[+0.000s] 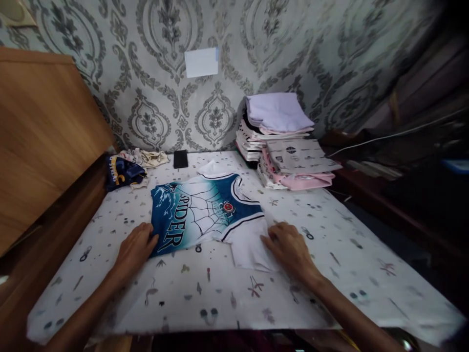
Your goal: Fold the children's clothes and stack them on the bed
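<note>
A blue and white T-shirt (pixel 205 210) with "SPIDER" lettering and a web print lies sideways on the patterned white cloth (pixel 205 298). Its hem points left and its neckline right. One white sleeve spreads toward me, the other away. At the near corner of the hem, my left hand (pixel 135 244) is closed, thumb and fingers on the fabric edge. My right hand (pixel 291 247) is closed at the edge of the near sleeve, its fingertips partly hidden behind the hand.
Folded clothes (pixel 280 115) are stacked against the wall at the back right, beside a lower folded pile (pixel 300 161). Crumpled clothes (pixel 126 171) and a dark flat object (pixel 180 159) lie at the back left. A wooden cabinet (pixel 47 137) borders the left side.
</note>
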Available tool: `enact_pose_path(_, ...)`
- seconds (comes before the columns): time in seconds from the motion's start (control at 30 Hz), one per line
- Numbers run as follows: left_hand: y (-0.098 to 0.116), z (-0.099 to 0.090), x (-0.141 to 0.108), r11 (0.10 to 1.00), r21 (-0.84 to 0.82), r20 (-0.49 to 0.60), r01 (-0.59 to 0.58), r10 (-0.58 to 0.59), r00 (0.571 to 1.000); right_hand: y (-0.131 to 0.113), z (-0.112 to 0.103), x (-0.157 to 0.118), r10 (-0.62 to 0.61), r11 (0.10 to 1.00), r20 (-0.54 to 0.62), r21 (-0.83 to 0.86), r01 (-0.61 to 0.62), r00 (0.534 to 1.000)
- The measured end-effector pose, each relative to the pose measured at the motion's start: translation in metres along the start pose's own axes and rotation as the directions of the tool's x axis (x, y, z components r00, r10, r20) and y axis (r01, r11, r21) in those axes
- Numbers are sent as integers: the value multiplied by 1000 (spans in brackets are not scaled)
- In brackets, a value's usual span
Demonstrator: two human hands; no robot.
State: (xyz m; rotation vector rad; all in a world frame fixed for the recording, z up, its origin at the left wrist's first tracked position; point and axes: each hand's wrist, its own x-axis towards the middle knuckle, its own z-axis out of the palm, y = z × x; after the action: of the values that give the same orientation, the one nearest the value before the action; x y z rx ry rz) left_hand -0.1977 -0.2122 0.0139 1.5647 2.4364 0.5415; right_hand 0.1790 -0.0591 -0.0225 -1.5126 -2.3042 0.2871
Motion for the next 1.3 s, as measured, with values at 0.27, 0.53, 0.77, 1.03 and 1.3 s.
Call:
enact_pose_path(0.27,-27,-29,-6,851,-500,299,160,-3,954,-16,-55,-7,33,795,474,521,-310,880)
enact_pose_path(0.53,-66,-33,69,994,-100,153,46,-30,988,5,-42,65,-88,987,334,159,36,939)
enact_pose_path(0.77,-41,-3,203,997,-80,-11,24,-25,1000,-65,19,235,23,995,153,-98,-8,988)
enact_pose_path(1.03,-48,-3,230,979,-200,-13,-47,45,999,-80,70,287,50,992,143,-124,-32,988)
enact_pose_path(1.3,-53,9,257,926,-378,-92,15,-54,994,-65,67,291,39,994,-144,-93,-53,989)
